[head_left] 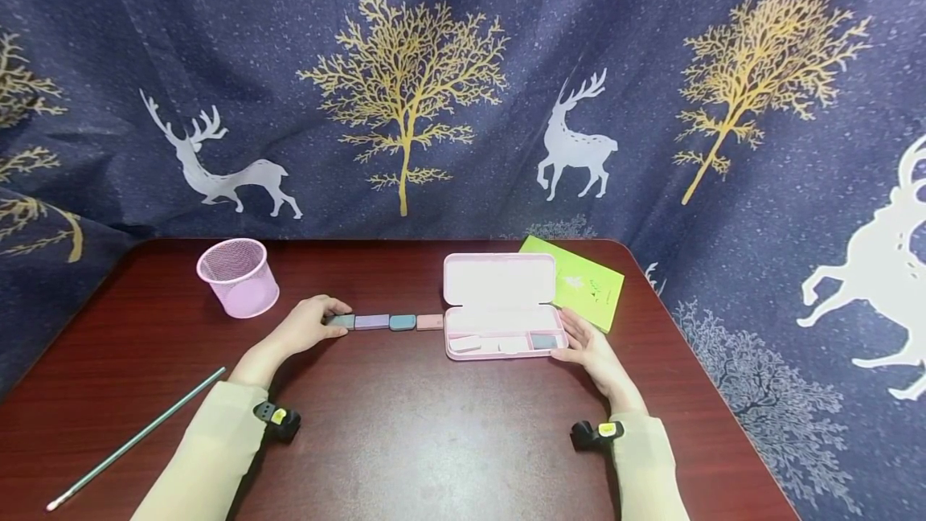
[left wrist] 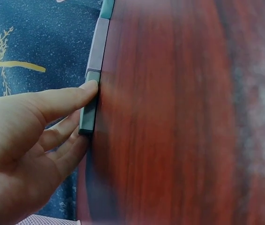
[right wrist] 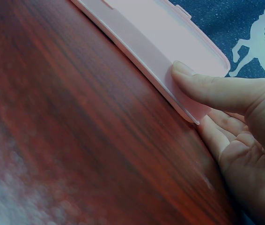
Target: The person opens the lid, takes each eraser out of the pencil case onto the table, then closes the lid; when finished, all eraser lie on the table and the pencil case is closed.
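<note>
A row of small flat blocks runs across the table to the pencil case. From left they are a grey-green block (head_left: 343, 321), a purple block (head_left: 372, 322), a teal block (head_left: 402, 322) and a pink block (head_left: 430, 322). At the left end, my left hand (head_left: 313, 322) pinches the grey-green block, thumb on its near side and fingers behind. The pink pencil case (head_left: 499, 317) lies with its lid raised. Its front compartment holds white pieces (head_left: 465, 343) and a grey-blue piece (head_left: 544, 342). My right hand (head_left: 587, 348) grips the case's right end, thumb over the rim, fingers outside.
A pink mesh pen cup (head_left: 249, 296) stands at the back left. A thin green stick, pencil-like (head_left: 137, 437), lies at the front left. Behind the case, a yellow-green booklet (head_left: 604, 288) is partly covered by the lid. A patterned blue cloth (head_left: 463, 143) hangs behind the table.
</note>
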A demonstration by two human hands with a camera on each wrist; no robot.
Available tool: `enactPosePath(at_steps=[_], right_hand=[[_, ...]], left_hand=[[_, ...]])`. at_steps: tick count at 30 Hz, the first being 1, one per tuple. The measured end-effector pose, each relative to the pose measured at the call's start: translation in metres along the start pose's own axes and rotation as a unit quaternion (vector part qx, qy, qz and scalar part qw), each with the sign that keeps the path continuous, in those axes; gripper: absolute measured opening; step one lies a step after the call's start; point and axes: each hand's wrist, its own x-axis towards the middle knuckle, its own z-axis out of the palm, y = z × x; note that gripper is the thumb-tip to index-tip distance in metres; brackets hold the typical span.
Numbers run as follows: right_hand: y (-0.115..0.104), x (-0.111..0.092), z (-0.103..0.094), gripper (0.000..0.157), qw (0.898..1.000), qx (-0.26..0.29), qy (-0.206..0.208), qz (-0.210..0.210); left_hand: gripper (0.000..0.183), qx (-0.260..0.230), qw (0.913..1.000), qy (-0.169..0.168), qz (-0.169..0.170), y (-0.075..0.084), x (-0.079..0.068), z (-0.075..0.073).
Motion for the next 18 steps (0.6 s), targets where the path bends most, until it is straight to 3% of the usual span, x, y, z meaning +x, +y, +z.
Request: enactPosePath(at_steps=[9,18], right_hand=[[-0.001,-0.001,0.0,0.087,1.0,-0.004,-0.004,-0.002],[-0.003,-0.002,0.001,0.086,1.0,-0.008,-0.002,0.002]], left_hand=[[0.035,-0.002,1.0,0.007,0.001,0.004,0.0,-0.002],[0.031,-0.008,0.9987,0.049,0.015,0.016,0.004,-0.004]])
